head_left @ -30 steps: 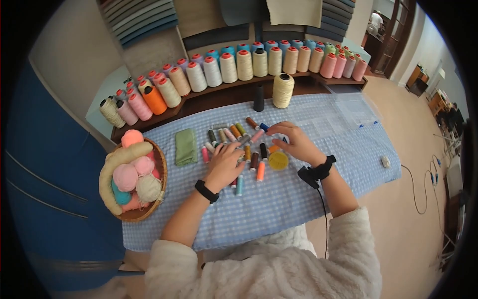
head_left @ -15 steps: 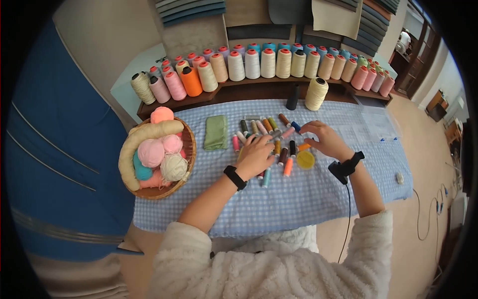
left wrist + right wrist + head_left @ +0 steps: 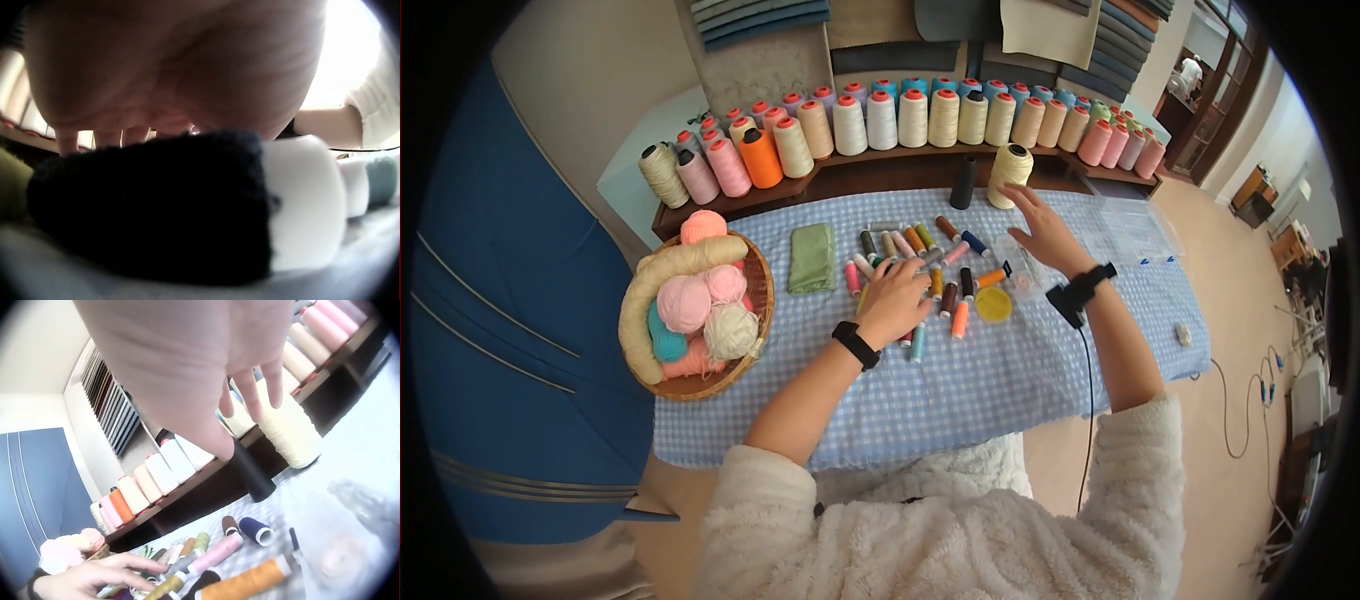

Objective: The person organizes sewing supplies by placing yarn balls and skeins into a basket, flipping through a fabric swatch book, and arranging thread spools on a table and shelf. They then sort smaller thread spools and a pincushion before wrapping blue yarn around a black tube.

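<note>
My left hand [image 3: 893, 300] rests palm down over the left side of a pile of small thread spools, its fingers spread and covering some of them. Close under that palm, in the left wrist view, lies a black spool [image 3: 150, 212] with a white end. My right hand [image 3: 1048, 237] hovers above the cloth with straight fingers, holding nothing. It is near the cream thread cone [image 3: 1011, 178] and the black cone [image 3: 963, 185]. Below it lie an orange spool [image 3: 244, 581], a dark blue spool [image 3: 256, 531] and a clear plastic item [image 3: 337, 562].
A wicker basket [image 3: 766, 300] of yarn balls stands at the left. Beside the pile are a folded green cloth [image 3: 811, 258] and a yellow disc [image 3: 993, 304]. A clear plastic box [image 3: 1135, 230] lies at the right. Large thread cones line the shelf [image 3: 880, 160] behind.
My right hand has lifted away from the spools toward the cream cone, leaving the orange and dark blue spools in full view. The left hand stays on the pile. The head view has shifted.
</note>
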{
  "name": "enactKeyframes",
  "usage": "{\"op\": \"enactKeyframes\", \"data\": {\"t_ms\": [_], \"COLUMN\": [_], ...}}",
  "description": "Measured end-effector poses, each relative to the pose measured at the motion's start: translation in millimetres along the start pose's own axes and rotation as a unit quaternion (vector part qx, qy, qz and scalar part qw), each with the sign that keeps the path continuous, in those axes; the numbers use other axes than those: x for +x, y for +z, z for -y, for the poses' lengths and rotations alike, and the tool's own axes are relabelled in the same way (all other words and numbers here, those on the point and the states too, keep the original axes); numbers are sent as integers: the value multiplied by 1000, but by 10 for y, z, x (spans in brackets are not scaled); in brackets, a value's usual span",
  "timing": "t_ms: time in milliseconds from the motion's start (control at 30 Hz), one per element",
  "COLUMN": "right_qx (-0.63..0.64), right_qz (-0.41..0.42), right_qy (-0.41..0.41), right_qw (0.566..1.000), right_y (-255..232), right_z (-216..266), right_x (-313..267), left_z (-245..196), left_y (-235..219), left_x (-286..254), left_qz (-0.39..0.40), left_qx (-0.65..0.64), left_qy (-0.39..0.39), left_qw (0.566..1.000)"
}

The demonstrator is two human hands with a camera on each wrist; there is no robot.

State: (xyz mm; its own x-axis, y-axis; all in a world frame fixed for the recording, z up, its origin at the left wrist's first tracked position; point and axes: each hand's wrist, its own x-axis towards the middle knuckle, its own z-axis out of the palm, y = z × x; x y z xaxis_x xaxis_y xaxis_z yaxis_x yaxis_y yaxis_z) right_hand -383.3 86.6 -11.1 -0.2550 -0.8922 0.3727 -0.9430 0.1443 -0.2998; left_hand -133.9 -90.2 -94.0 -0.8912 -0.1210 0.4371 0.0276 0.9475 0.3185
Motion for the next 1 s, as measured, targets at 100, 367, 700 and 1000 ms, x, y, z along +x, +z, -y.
{"op": "enactKeyframes", "data": {"t_ms": [100, 367, 700, 1000], "right_qx": [-67, -258, -213, -108], "right_qz": [-43, -60, 33, -27], "right_qy": [-48, -62, 21, 66], "right_qw": [996, 962, 976, 992], "right_y": [126, 666, 640, 275], "right_z": [-13, -283, -278, 486], "right_x": [374, 970, 1045, 816], "left_z": [46, 35, 18, -4], "left_y": [7, -2, 19, 22], "left_x": [7, 4, -10, -6], "left_qz": [49, 26, 10, 12], "left_qx": [-3, 15, 3, -17], "left_qy": [-11, -3, -20, -28], "left_qw": [999, 1000, 1000, 999]}}
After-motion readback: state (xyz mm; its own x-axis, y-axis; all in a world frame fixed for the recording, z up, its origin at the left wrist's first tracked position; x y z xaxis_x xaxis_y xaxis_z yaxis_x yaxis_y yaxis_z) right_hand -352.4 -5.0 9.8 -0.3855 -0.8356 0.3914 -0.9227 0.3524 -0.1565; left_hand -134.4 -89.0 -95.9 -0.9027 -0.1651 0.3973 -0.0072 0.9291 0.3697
